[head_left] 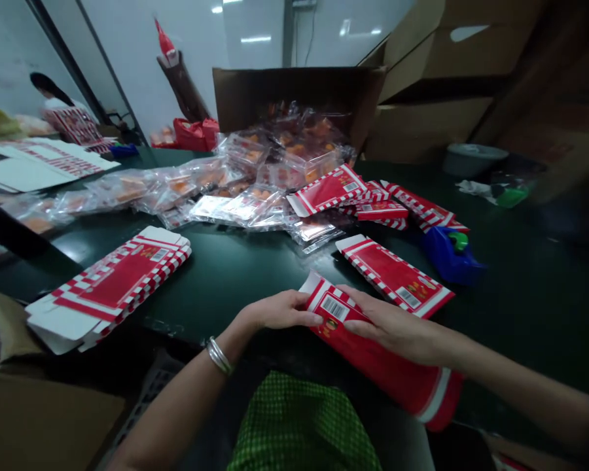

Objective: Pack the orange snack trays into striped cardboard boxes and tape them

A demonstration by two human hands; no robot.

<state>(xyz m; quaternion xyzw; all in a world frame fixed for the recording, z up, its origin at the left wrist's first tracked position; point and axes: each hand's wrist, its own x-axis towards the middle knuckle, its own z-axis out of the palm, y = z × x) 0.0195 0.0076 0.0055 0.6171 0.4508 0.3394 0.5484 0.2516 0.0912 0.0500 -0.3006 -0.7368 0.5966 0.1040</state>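
Observation:
Between my hands is a long red cardboard box (373, 356) with white bands, a checked edge and a barcode, tilted over the table's front edge. My left hand (287, 310) pinches its upper end, thumb along the front. My right hand (390, 324) grips the box's far side near the barcode, with the thumb on the front face. Just beyond my right hand lies another red-and-white box (397, 275), flat on the table. To the left, a stack of flattened red-and-white boxes (115, 281) rests near the table edge.
Clear plastic packets (255, 203) with orange contents spill from an open carton (294, 85) across the dark green table (245, 261). More red boxes (328, 190) lie before it. A blue tape dispenser (449, 255) and a grey tub (474, 159) stand right. A person (71, 111) is at far left.

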